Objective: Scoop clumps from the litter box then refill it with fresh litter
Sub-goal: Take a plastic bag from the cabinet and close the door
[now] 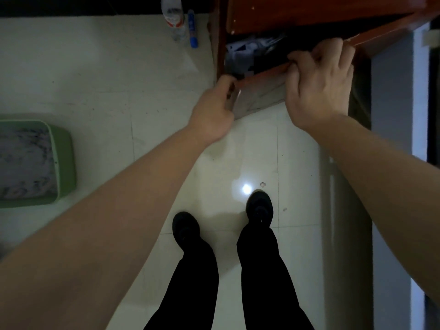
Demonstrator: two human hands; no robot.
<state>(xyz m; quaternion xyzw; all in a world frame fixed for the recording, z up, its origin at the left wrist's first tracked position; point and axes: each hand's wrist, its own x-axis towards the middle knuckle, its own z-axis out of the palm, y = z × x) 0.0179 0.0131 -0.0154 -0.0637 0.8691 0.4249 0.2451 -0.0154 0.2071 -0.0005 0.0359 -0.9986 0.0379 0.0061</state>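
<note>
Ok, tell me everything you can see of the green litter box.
The litter box is a light green tub, plastic by its look, with rounded corners and smooth walls. It sits upright on the pale tiled floor at the view's left edge, partly cut off. Whitish-grey litter with dark streaks covers its bottom unevenly. Nothing but the floor touches it; the left hand and right hand grip a wooden drawer elsewhere.

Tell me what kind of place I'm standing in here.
Likely a room in a home: a pale tiled floor, a green litter box on it, and an open reddish wooden drawer.
</note>
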